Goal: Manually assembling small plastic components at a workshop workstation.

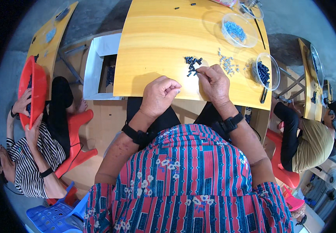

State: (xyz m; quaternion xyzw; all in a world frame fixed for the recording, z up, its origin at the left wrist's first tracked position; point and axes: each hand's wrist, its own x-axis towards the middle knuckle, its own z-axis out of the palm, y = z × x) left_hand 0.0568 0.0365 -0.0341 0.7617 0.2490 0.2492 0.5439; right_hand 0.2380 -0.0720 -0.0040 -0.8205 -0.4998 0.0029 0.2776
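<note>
A small pile of short black cylindrical pieces [192, 61] lies on the yellow wooden table [152, 50] in front of me. At the pile's near edge, my right hand [215, 82] is closed in a pinch, its fingertips on one of the black pieces. My left hand [159, 95] hovers over the table's near edge, to the left of the pile, with thumb and forefinger pressed together. Whatever may sit between those left fingertips is too small to make out. Small clear and silvery pieces [228, 63] are scattered just beyond my right hand.
To the right stand a clear bowl of black pieces [262, 73] and, farther off, a clear bowl of blue pieces [235, 32]. A black-handled tool [263, 96] lies by the right edge. A white box [91, 70] adjoins the table's left. People sit on both sides; one holds a red basin [40, 83].
</note>
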